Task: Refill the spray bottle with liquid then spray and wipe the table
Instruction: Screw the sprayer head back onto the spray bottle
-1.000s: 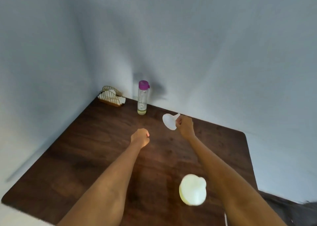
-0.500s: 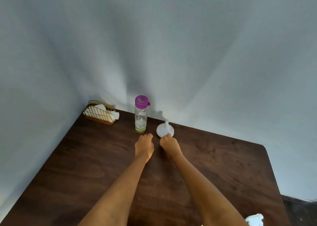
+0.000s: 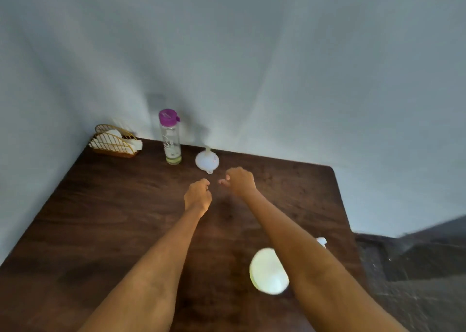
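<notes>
The pale round-bodied spray bottle stands near the table's front, partly behind my right forearm. A small white piece, likely its spray head, peeks out beyond that arm. A clear bottle with a purple cap stands at the back with a little liquid at its bottom. Beside it a white funnel lies mouth down, spout up. My left hand and my right hand hover just in front of the funnel, fingers curled, holding nothing.
A gold wire holder with white napkins sits in the back left corner of the dark wooden table. Grey walls close off the back and left. The table's right edge drops to a dark floor.
My right hand set the funnel down beside the clear bottle and let go. Both hands have drawn back toward me. The view tilted down, so the spray bottle shows again.
</notes>
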Tool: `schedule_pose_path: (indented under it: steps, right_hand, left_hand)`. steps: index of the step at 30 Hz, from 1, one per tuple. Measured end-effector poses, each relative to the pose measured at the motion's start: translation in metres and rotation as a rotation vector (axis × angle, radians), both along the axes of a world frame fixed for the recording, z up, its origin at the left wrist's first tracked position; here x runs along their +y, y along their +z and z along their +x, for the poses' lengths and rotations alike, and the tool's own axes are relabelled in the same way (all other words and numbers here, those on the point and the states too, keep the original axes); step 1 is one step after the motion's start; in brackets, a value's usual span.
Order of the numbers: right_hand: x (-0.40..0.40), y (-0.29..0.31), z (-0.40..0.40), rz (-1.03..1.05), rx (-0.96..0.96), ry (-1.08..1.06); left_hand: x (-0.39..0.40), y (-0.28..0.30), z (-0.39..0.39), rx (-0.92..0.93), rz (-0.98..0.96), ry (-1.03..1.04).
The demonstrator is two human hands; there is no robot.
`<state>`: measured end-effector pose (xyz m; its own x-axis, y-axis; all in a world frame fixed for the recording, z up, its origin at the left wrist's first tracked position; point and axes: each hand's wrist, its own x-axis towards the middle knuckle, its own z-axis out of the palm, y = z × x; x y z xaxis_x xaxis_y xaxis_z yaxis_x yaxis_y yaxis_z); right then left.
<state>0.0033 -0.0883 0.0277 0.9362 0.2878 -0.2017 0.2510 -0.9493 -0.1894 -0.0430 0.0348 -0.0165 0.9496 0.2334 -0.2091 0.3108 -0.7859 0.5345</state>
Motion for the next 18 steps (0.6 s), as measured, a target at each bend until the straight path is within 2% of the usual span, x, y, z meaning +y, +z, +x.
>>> schedule_pose_path:
  steps: [2,4,9,11,14,18]
  right_hand:
    - [-0.028,0.011,-0.012,0.115,0.018,-0.137]
    - [-0.068,0.02,-0.038,0.137,-0.004,-0.225]
    - [-0.167,0.0,-0.115,-0.075,0.004,-0.36]
    - [-0.191,-0.018,-0.143,-0.15,0.071,-0.39]
    - [-0.206,-0.043,-0.171,-0.117,0.158,-0.38]
    - [-0.212,-0.061,-0.185,-0.021,0.095,-0.378]
  left_hand:
    - [-0.018,-0.001,-0.022,0.025,-0.038,0.007]
    - [-0.045,-0.001,-0.052,0.049,-0.092,-0.013]
    - [-0.104,-0.002,-0.118,0.052,-0.149,-0.094]
    - [-0.114,-0.003,-0.139,0.049,-0.162,-0.1]
    - [-0.125,0.005,-0.166,-0.001,-0.153,-0.195]
    - [-0.141,0.018,-0.189,-0.058,-0.067,-0.318]
